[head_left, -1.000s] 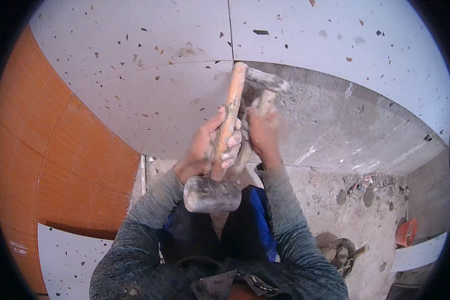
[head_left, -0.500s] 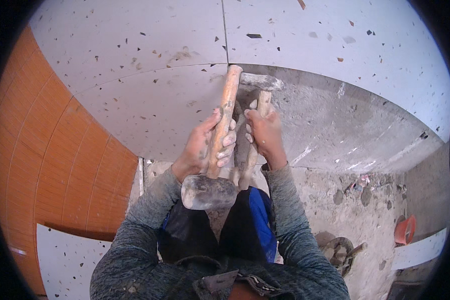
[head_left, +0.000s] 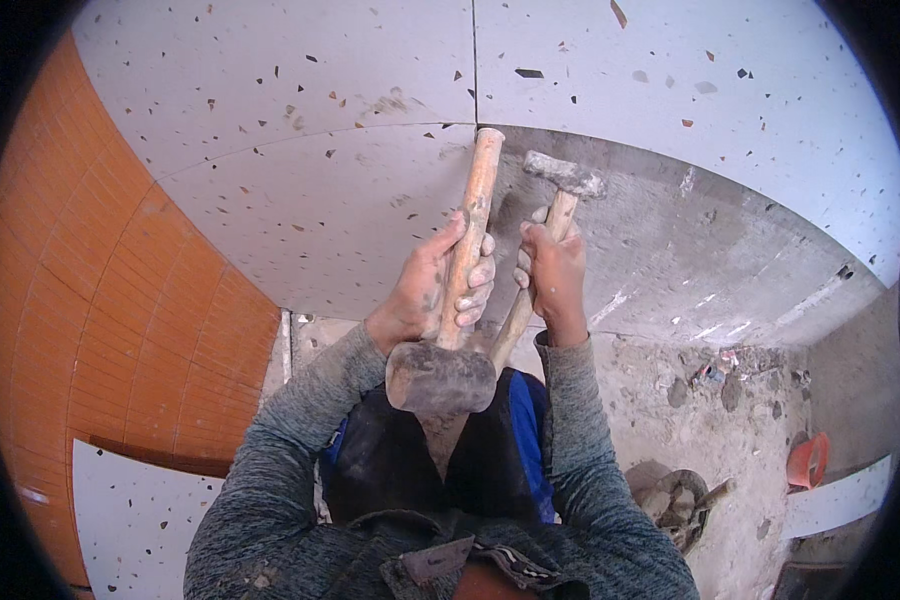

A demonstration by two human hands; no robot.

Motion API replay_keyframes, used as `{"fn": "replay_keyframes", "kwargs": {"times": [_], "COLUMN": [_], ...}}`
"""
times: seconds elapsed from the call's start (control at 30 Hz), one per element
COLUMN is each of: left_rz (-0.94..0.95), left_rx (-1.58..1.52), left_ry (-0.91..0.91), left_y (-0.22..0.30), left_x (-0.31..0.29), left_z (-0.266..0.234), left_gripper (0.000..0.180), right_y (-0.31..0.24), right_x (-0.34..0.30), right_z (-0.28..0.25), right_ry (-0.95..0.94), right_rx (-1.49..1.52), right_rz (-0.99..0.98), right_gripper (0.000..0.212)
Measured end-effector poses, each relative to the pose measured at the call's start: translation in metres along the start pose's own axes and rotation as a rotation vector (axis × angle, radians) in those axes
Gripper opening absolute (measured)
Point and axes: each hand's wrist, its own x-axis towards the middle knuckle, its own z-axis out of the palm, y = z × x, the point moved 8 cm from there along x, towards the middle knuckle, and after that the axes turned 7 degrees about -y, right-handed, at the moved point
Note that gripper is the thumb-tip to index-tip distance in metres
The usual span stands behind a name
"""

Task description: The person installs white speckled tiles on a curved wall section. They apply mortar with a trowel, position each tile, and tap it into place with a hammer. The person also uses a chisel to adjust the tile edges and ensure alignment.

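Note:
Wrapped round the wooden handle of a rubber mallet (head_left: pixel 440 380) is my left hand (head_left: pixel 432 285); its dark, dusty head hangs at the lower end, nearest my lap. My right hand (head_left: pixel 552 262) grips the pale handle of a small hammer (head_left: pixel 568 175), whose worn metal head points up and away from me. The two tools are side by side with a gap between their upper ends. Behind them, white speckled tiles (head_left: pixel 330 200) cover the wall on the left and above, and a bare grey cement patch (head_left: pixel 660 230) shows on the right.
Orange wood-look tiles (head_left: pixel 120 290) line the left wall. On the dusty floor (head_left: pixel 660 430) to the right are a round pan of rubble (head_left: pixel 680 505) and an orange bucket (head_left: pixel 808 460). Loose speckled tile pieces (head_left: pixel 140 520) lie at lower left, and another at lower right.
Both hands have moved slightly right in the picture with their tools. The hammer's head has turned and come away from the mallet handle's top end.

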Motion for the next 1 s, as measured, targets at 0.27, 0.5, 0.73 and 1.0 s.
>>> {"fn": "replay_keyframes", "kwargs": {"times": [0.27, 0.5, 0.73, 1.0], "left_rz": [-0.084, -0.255, -0.428, -0.409], "left_rx": [0.072, 0.159, 0.135, 0.069], "left_ry": [0.01, 0.125, 0.242, 0.287], "left_y": [-0.005, -0.034, -0.075, -0.073], "left_x": [-0.019, -0.037, -0.036, -0.031], "left_z": [0.002, -0.027, -0.075, -0.1], "left_gripper": [0.052, 0.051, 0.049, 0.053], "right_y": [0.007, 0.003, 0.031, 0.078], "right_x": [-0.009, -0.02, -0.039, -0.069], "right_z": [-0.024, -0.041, -0.069, -0.071], "right_ry": [0.092, 0.116, 0.196, 0.207], "right_rx": [-0.03, 0.059, 0.18, 0.197], "right_rz": [0.013, 0.034, 0.133, 0.319], "right_gripper": [0.017, 0.014, 0.011, 0.011]}}
